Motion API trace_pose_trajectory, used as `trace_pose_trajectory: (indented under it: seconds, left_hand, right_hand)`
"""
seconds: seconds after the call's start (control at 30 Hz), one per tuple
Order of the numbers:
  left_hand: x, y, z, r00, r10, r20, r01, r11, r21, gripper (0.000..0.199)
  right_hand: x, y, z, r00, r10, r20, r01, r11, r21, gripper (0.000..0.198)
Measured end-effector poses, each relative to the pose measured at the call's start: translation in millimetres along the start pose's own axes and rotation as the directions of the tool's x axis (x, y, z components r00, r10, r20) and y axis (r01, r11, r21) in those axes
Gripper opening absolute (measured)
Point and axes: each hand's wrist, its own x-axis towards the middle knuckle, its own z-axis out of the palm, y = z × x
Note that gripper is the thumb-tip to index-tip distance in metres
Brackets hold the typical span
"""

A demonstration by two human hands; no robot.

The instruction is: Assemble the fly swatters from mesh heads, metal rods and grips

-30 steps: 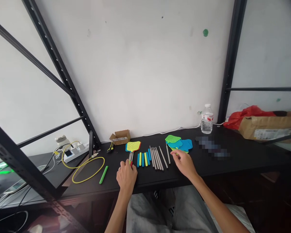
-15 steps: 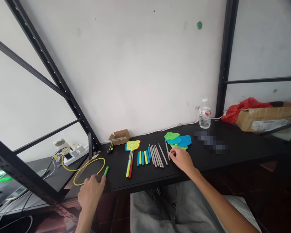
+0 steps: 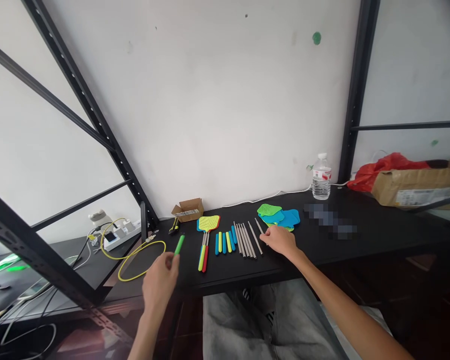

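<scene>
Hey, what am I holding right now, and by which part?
Your left hand holds the green handle by its near end. Your right hand pinches a grey rod toward its near end.

The black table [image 3: 228, 269] bears grips [image 3: 224, 243], rods [image 3: 245, 241] and something [image 3: 328, 218] too blurred to name.

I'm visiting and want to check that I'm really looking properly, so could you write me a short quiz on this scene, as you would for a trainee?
1. What colour is the handle in the left hand?
2. True or false: the water bottle stands to the right of the pile of blue and green mesh heads.
3. Which of these does the right hand touch?
A) the yellow cable
B) a grey rod
C) the small open box

Key: 1. Green. 2. True. 3. B.
</scene>
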Motion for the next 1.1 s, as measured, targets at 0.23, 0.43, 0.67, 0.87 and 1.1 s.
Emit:
trace_pose_trajectory:
  seconds: [0.23, 0.43, 0.67, 0.87, 1.1]
  left_hand:
    - [-33.3, 129.0, 59.1, 0.912, 0.411, 0.011, -0.383, 0.859, -0.339, 0.027]
    - [-49.1, 161.5, 87.7, 0.860, 0.510, -0.025, -0.462, 0.757, -0.462, 0.022]
    - [-51.6, 154.7, 87.9, 0.856, 0.516, 0.014, -0.444, 0.750, -0.490, 0.021]
    - [-53.5, 154.3, 91.2, 0.847, 0.531, 0.011, -0.447, 0.724, -0.525, 0.012]
    - [-53.8, 152.8, 92.7, 0.849, 0.528, -0.015, -0.460, 0.725, -0.513, 0.009]
  right_hand:
    - [0.9, 19.0, 1.1, 0.998, 0.062, -0.009, -0.044, 0.800, 0.598, 0.037]
    - [-1.8, 18.5, -3.2, 0.996, 0.087, -0.006, -0.043, 0.544, 0.838, 0.042]
    - [-10.6, 14.9, -1.5, 0.993, 0.115, -0.031, -0.019, 0.403, 0.915, 0.044]
    - [-15.8, 15.6, -0.1, 0.996, 0.087, -0.007, -0.027, 0.384, 0.923, 0.042]
    - [-16.6, 15.7, 1.5, 1.000, 0.028, 0.012, -0.023, 0.433, 0.901, 0.042]
